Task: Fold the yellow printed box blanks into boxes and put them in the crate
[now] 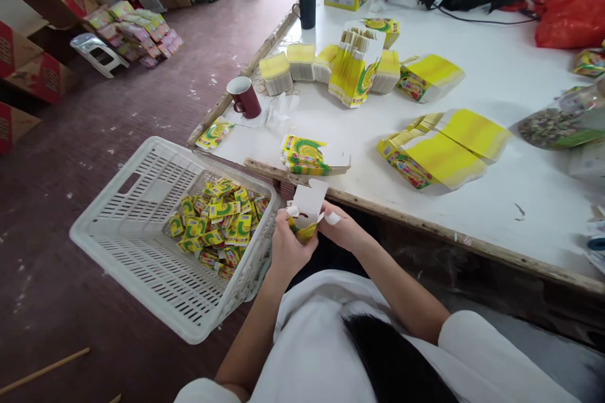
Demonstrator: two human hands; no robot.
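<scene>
Between my two hands, in front of the table edge, is a small yellow carton (311,200) with its white flap standing up. My left hand (289,244) grips its left side. My right hand (344,227) holds the right side, with a white wrapping on the thumb. What lies inside the carton cannot be made out. To the left, a white plastic crate (118,242) holds many small yellow-green packets (215,217). Just beyond my hands, a small stack of flattened yellow cartons (305,156) lies on the table.
On the white table (331,132) stand a maroon mug (246,101), a dark mug (307,9) and bundles of yellow cartons (444,148). A jar (558,123) and red bag (564,12) are at the right. Cardboard boxes (35,69) stand on the floor at left.
</scene>
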